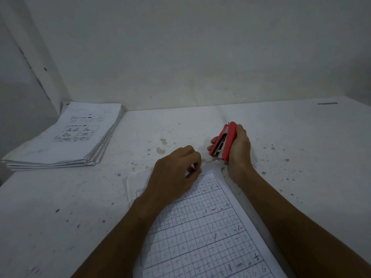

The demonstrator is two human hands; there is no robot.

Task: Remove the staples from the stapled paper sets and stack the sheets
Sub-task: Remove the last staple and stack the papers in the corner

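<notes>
The stapled set of white sheets printed with a grid of handwriting squares (202, 233) lies on the near middle of the desk, between the two forearms, with its far corner pointing away from the person. The left hand (176, 175) rests on this far corner, and its fingers are curled and pinch the paper edge there. The right hand (236, 149), just to the right of the corner, is closed around a red plastic stapler with a metal inside (221, 142), whose lower metal end touches the corner or is very near to it; whether it has caught the staple cannot be seen.

The sheets look thin, light and soft, so they will probably bend and tear easily near the staple. It seems best to press them flat close to the corner.

At the far left of the stained white desk (291, 157), well apart, a pile of white printed sheets (66, 137) lies beside the wall.
</notes>
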